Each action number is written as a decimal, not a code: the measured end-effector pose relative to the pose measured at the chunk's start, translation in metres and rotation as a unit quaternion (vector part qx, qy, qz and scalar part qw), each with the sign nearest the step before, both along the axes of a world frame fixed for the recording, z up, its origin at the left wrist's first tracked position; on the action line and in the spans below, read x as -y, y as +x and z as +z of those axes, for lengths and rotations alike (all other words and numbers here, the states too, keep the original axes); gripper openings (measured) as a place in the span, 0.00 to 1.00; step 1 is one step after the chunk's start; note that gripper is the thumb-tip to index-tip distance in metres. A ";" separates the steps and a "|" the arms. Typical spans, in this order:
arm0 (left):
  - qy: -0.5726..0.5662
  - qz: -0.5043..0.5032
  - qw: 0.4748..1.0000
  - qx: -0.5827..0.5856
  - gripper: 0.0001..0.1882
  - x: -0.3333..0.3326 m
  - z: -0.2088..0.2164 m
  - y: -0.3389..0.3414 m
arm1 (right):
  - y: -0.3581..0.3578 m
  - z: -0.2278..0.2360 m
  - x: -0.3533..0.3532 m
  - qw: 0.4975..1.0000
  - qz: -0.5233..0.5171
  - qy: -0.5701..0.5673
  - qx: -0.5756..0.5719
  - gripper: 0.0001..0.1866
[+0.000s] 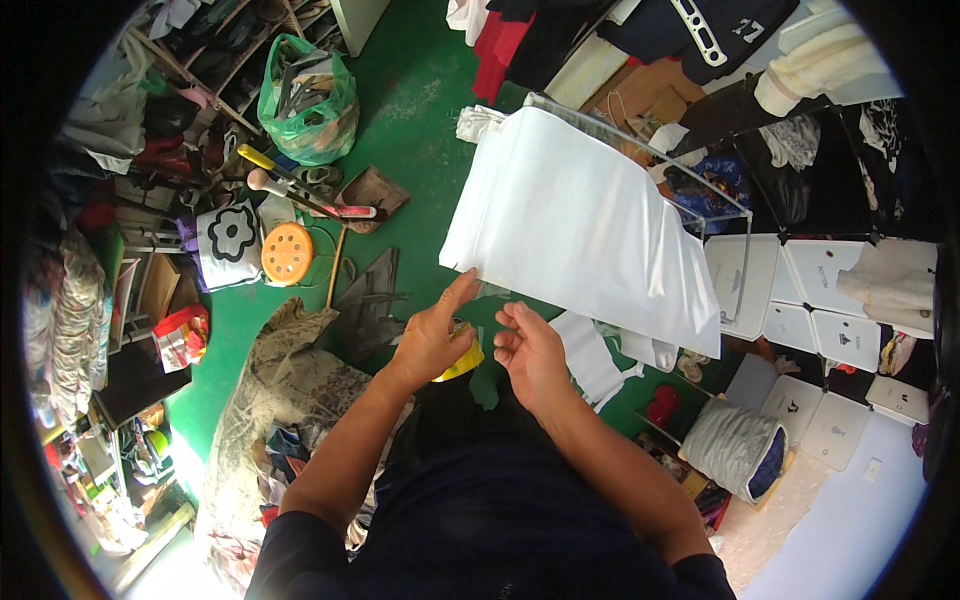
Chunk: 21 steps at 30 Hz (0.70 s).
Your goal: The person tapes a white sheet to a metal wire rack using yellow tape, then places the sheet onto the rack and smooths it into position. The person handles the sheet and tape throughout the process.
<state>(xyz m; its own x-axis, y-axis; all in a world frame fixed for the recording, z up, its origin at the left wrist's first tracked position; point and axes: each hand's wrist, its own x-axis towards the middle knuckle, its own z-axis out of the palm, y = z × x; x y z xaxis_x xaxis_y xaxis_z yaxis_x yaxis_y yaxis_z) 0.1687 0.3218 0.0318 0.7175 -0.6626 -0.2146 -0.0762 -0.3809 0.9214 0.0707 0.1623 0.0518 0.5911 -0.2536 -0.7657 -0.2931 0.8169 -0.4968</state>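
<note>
A glossy white sheet (570,200), layered at its left edge, hangs over a rack with a thin metal frame in front of me. My left hand (435,338) reaches up with its index finger stretched to the sheet's lower left corner; the fingertip appears to touch it. A small clear strip (492,290) shows beside that fingertip, just under the sheet's edge. To the right, below the sheet, my right hand (531,352) is raised with fingers loosely bent and nothing visible in them. Between and beneath both hands lies a yellow object (462,362), partly hidden by my left hand.
White cut pieces (592,365) lie below the sheet. At left are an orange round stool (287,254), a green plastic bag (310,110) and a dustpan (372,197). A patterned cloth (265,400) is heaped at lower left. White storage boxes (745,285) stand right.
</note>
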 end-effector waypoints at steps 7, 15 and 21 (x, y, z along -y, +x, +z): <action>-0.053 0.013 0.997 -0.048 0.42 0.006 -0.013 0.000 | 0.030 -0.028 -0.008 0.996 -0.079 0.041 0.028 0.11; -0.037 0.010 0.999 -0.021 0.40 0.007 -0.018 0.004 | 0.040 -0.040 -0.006 0.994 -0.098 0.039 0.036 0.07; -0.013 0.022 1.000 -0.010 0.37 0.006 -0.011 0.006 | 0.041 -0.036 -0.004 0.996 -0.086 0.009 0.014 0.05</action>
<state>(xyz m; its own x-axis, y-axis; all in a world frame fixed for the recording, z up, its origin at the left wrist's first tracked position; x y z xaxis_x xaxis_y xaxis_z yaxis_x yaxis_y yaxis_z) 0.1751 0.3162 0.0210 0.7417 -0.6366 -0.2114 -0.0421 -0.3587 0.9325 0.1119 0.1667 0.0154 0.5620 -0.3388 -0.7546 -0.1337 0.8631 -0.4870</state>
